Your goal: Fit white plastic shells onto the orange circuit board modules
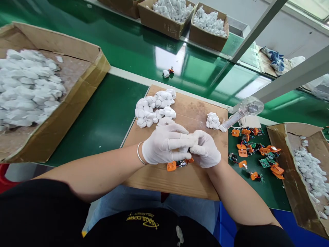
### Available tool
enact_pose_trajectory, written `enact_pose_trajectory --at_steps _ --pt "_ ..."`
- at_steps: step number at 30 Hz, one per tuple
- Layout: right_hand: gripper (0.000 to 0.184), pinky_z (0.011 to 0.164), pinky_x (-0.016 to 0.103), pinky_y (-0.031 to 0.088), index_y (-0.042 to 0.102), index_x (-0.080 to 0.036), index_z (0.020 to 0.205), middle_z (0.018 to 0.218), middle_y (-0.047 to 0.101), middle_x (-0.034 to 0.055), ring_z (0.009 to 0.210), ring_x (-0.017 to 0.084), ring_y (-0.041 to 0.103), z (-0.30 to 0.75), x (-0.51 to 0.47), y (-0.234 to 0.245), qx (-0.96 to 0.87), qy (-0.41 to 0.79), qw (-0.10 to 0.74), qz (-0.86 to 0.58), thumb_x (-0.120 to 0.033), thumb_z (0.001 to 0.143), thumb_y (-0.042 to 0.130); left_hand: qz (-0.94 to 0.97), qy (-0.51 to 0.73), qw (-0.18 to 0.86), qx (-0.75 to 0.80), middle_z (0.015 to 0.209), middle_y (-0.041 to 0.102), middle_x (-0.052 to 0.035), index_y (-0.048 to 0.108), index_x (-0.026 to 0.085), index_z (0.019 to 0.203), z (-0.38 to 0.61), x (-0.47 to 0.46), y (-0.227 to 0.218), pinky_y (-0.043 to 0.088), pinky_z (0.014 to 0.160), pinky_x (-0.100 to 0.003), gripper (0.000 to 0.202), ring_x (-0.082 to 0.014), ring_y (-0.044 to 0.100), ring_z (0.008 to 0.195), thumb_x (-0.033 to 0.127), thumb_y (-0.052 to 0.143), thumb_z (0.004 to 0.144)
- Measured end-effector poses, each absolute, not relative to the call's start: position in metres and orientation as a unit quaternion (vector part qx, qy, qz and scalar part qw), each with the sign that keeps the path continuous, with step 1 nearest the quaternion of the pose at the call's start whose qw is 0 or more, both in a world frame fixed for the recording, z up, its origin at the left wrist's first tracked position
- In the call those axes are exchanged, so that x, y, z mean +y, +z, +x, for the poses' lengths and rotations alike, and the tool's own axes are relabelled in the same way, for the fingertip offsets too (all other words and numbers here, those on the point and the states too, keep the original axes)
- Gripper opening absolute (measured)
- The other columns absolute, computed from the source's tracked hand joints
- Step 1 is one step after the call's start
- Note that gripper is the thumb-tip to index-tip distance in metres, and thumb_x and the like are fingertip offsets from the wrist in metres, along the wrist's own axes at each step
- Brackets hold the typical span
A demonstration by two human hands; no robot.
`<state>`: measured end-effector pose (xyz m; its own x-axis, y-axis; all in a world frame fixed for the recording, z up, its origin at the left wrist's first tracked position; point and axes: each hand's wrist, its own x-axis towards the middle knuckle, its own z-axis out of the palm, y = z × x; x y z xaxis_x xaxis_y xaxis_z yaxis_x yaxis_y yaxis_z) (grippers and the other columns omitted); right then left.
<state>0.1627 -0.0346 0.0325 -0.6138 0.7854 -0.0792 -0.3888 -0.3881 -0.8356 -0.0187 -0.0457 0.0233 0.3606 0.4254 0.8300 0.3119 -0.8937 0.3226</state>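
Note:
My left hand (168,144) and my right hand (207,149), both in white gloves, meet over the brown board. Their fingers are closed around a small white plastic piece (183,149), mostly hidden by the gloves. Just below them lie small circuit boards with orange plates (171,166), partly covered by my hands. A pile of white plastic pieces (146,109) sits beyond my left hand. Past my right hand is a smaller white cluster (212,120), beside a clear handheld fan (250,106).
A large cardboard box (84,92) of white pieces stands at left, another box (285,164) at right. Several orange-plated circuit boards (243,151) lie on the green table (118,99). More filled boxes (164,25) line the back. A metal post (259,31) rises at back right.

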Motion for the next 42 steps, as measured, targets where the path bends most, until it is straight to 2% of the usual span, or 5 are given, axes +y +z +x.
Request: enact_pose_trajectory --at_steps 5,10,15,25,42 --pt "0.037 0.05 0.025 0.05 0.059 -0.018 0.07 0.067 0.071 0.0004 0.059 0.015 0.064 0.165 -0.032 0.03 -0.39 0.803 0.364 -0.267 -0.028 0.061 0.094 0.827 0.506 0.072 0.235 0.09 0.074 -0.0056 0.063 0.015 0.116 -0.017 -0.043 0.025 0.055 0.083 -0.032 0.036 -0.0187 0.066 0.095 0.043 0.065 0.093" --pt "0.039 0.051 0.024 0.047 0.059 -0.017 0.068 0.066 0.065 0.0006 0.059 0.013 0.058 0.165 -0.029 0.031 -0.398 0.808 0.345 -0.264 -0.037 0.064 0.092 0.815 0.511 0.15 0.228 0.078 0.068 0.0 0.041 0.022 0.148 -0.016 -0.041 0.019 0.053 0.087 -0.033 0.061 -0.0164 0.066 0.088 0.05 0.058 0.095" --pt "0.039 0.049 0.023 0.043 0.061 -0.017 0.071 0.064 0.061 -0.0017 0.054 0.01 0.052 0.166 -0.028 0.028 -0.399 0.816 0.33 -0.258 -0.038 0.063 0.092 0.816 0.509 0.134 0.241 0.095 0.072 -0.0036 0.028 0.028 0.155 -0.019 -0.04 0.008 0.053 0.086 -0.031 0.077 -0.0167 0.068 0.095 0.047 0.066 0.091" --pt "0.042 0.057 0.025 0.046 0.066 -0.017 0.086 0.069 0.06 -0.0012 0.061 0.012 0.052 0.168 -0.022 0.03 -0.448 0.786 0.314 -0.29 -0.045 0.065 0.09 0.815 0.452 0.018 0.36 0.098 0.075 -0.0028 0.069 0.025 0.114 -0.021 -0.045 0.023 0.047 0.087 -0.033 0.029 -0.0146 0.069 0.085 0.039 0.071 0.088" --pt "0.038 0.068 0.027 0.049 0.062 -0.017 0.075 0.076 0.061 0.0011 0.071 0.014 0.057 0.167 -0.023 0.03 -0.473 0.778 0.287 -0.297 -0.049 0.074 0.083 0.836 0.384 0.111 0.376 0.107 0.072 -0.0083 0.063 0.016 0.12 -0.022 -0.045 0.027 0.05 0.083 -0.035 0.034 -0.0204 0.069 0.095 0.03 0.066 0.089"
